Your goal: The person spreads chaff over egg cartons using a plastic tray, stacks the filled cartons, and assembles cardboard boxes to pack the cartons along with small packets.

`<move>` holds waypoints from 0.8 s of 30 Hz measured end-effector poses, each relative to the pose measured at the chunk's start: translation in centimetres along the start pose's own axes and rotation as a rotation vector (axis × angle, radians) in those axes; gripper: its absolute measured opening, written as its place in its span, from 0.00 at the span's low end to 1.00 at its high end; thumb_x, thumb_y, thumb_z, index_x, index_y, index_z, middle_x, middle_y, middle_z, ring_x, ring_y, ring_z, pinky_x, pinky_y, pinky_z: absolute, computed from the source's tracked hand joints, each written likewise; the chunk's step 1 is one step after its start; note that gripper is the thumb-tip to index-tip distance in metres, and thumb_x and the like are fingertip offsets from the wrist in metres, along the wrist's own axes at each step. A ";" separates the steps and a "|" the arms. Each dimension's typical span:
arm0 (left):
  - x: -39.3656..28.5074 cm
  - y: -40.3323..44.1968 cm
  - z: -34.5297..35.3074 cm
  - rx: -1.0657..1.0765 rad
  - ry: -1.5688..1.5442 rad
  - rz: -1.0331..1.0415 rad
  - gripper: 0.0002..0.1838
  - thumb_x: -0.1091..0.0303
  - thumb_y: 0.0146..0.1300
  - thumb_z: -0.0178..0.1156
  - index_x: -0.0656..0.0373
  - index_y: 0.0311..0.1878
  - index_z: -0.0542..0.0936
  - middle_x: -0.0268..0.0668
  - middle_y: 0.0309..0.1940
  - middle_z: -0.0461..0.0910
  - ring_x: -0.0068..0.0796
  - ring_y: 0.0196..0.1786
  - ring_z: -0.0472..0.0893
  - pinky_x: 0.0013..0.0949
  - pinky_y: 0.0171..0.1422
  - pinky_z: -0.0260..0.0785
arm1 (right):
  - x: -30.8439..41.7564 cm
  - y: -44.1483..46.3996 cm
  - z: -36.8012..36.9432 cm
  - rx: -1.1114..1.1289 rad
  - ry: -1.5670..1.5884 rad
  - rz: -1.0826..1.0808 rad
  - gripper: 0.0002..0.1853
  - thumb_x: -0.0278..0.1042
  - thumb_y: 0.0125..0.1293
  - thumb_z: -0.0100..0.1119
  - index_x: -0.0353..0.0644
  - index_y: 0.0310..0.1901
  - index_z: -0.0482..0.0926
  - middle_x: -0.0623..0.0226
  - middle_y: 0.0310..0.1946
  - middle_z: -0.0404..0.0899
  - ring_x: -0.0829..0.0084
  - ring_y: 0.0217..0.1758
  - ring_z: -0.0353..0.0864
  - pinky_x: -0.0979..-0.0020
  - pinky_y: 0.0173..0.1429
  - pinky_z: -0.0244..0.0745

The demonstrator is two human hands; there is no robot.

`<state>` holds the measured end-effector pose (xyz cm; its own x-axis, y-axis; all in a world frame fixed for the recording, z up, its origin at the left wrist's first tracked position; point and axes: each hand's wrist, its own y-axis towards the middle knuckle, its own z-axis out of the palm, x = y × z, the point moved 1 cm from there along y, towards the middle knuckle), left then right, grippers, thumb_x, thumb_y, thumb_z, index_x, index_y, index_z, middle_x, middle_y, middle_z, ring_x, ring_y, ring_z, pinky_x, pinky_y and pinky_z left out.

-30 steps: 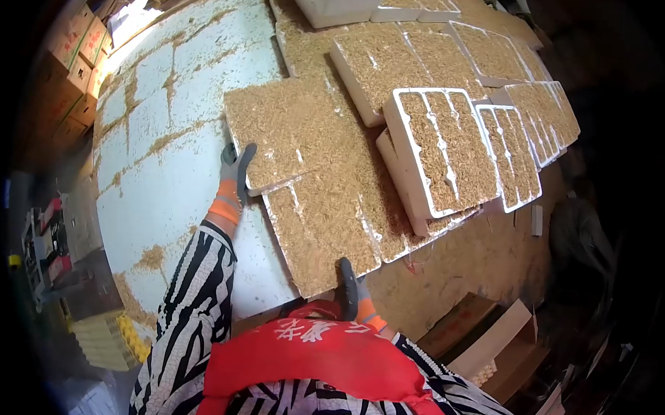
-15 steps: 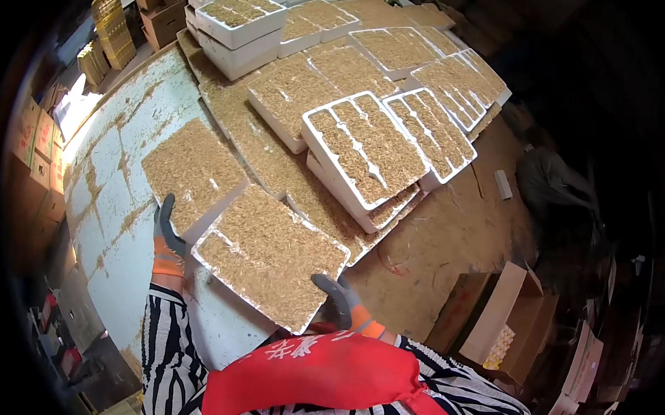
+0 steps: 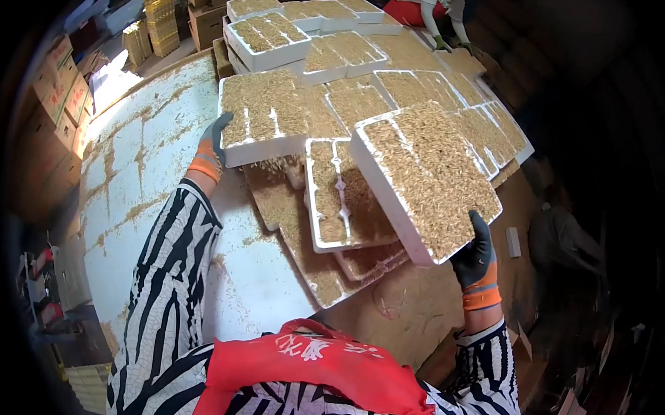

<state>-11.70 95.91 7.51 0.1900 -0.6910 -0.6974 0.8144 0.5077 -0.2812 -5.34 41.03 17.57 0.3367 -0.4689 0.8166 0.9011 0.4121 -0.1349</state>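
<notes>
Left grip (image 3: 215,137) clasps filled tray (image 3: 261,104), right grip (image 3: 479,252) second tray (image 3: 430,175); pair, close together half-second earlier, now spread apart, farther forward, work shifted over other trays (image 3: 322,188).

Sleeves (image 3: 165,278) are full black-and-white zebra stripes lol, apron (image 3: 295,380) bright red with white lettering (image 3: 313,349), gloves (image 3: 478,260) grey and orange, trays (image 3: 386,191) white, filling (image 3: 438,167) tan.

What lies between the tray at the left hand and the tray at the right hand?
In the head view, a white-rimmed tray lies between the left tray and the right tray, which partly hides it; more trays behind.
</notes>
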 end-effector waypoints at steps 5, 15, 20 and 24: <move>-0.9 1.7 0.4 0.082 -0.093 -0.038 0.24 0.61 0.58 0.65 0.54 0.58 0.75 0.41 0.49 0.81 0.41 0.46 0.83 0.46 0.52 0.77 | 3.2 16.4 -3.8 0.109 -0.125 0.061 0.28 0.48 0.64 0.60 0.45 0.62 0.70 0.62 0.58 0.75 0.59 0.55 0.78 0.53 0.58 0.74; 8.1 2.5 4.1 -0.050 0.056 0.160 0.27 0.64 0.60 0.64 0.67 0.60 0.71 0.47 0.48 0.79 0.39 0.47 0.82 0.40 0.50 0.77 | -5.7 37.1 2.4 -0.117 -0.242 0.398 0.30 0.49 0.53 0.72 0.43 0.53 0.73 0.60 0.44 0.80 0.59 0.45 0.79 0.60 0.53 0.76; 8.9 0.4 7.1 -0.093 0.198 0.188 0.32 0.64 0.58 0.66 0.65 0.63 0.67 0.46 0.51 0.77 0.38 0.49 0.81 0.38 0.51 0.77 | -5.2 34.7 1.0 0.061 -0.590 0.239 0.44 0.35 0.50 0.75 0.41 0.67 0.61 0.54 0.52 0.76 0.60 0.55 0.77 0.61 0.58 0.75; 11.8 0.7 9.0 -0.194 0.194 0.227 0.25 0.65 0.60 0.62 0.64 0.59 0.71 0.45 0.47 0.79 0.36 0.46 0.82 0.37 0.49 0.79 | -4.3 25.5 5.9 0.050 -0.701 -0.257 0.38 0.38 0.59 0.68 0.40 0.69 0.61 0.52 0.63 0.68 0.57 0.69 0.64 0.59 0.68 0.63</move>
<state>-3.93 83.52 5.00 0.2318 -0.4483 -0.8633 0.6403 0.7384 -0.2115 14.54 58.18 13.92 -0.1509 0.0455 0.9875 0.9088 0.3995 0.1205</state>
